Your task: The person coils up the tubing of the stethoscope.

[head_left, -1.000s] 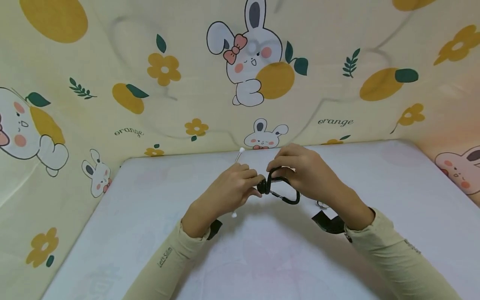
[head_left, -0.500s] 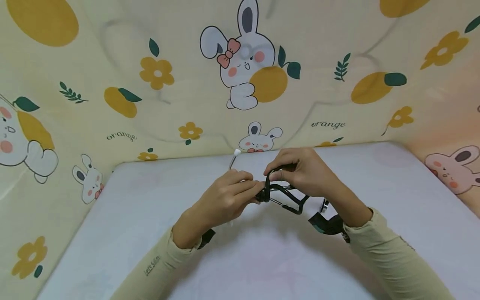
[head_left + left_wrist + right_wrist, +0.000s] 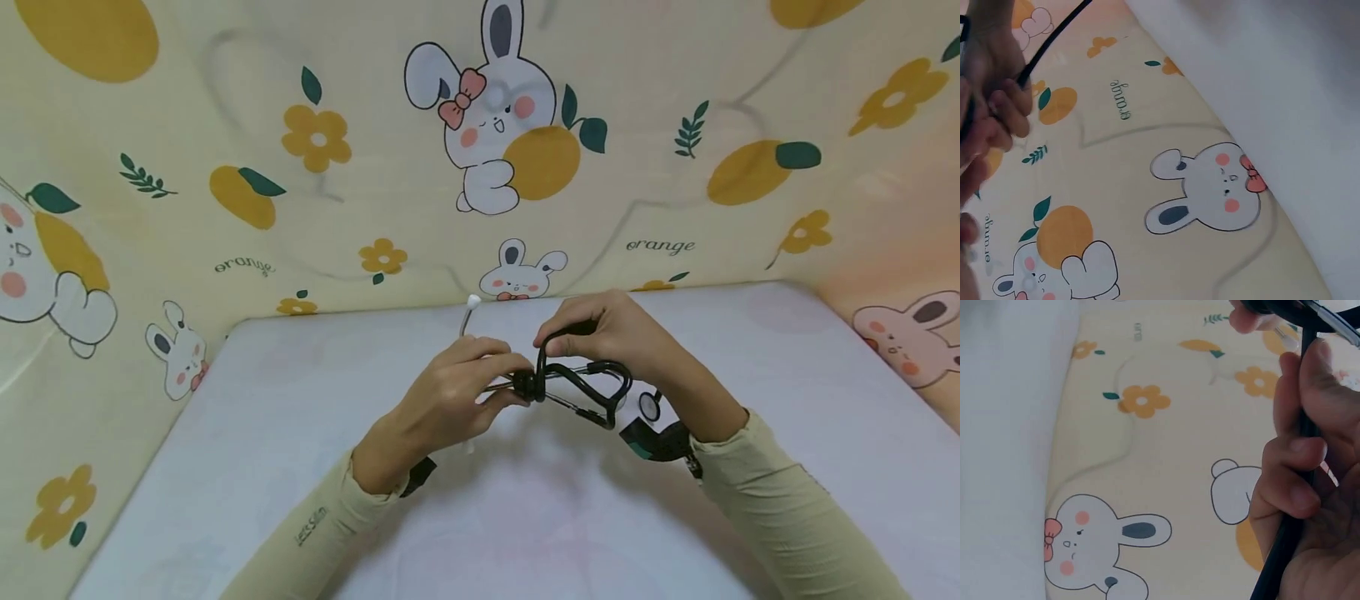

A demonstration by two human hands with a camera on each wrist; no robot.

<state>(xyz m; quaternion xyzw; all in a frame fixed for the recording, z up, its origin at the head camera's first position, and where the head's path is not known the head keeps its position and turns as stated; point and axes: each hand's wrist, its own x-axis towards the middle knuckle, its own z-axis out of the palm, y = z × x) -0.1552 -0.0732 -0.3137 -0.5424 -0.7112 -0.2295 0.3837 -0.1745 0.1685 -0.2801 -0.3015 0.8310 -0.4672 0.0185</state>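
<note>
Above the middle of the white table [image 3: 525, 525], a stethoscope [image 3: 529, 385] is up in the air between two bare hands, and both have hold of it! The left hand [image 3: 450, 387] has thumb and forefinger pinching right at the dark, bunched part where the tubing wraps about the metal ear tubes [image 3: 498, 387]; its other fingers are bent, and I can't tell from here what they touch. Over on the other side, the right hand [image 3: 618, 342] grips the black tubing [image 3: 541, 367], thumb against forefinger and the rest curled round it, the tube running down across the palm in the right wrist view. Between and below the hands, a black loop sticks out, forking near its tip. One white ear tip [image 3: 473, 302] pokes up beyond the left knuckles, and a round metal-rimmed disc [image 3: 650, 407] shows just beside the right wrist; whether it hangs or rests, I can't say. Pale sleeves [image 3: 780, 500] cover both forearms, dark straps [image 3: 656, 443] at the wrists, and behind it all rises a cream cloth [image 3: 420, 200] of rabbits and oranges.
</note>
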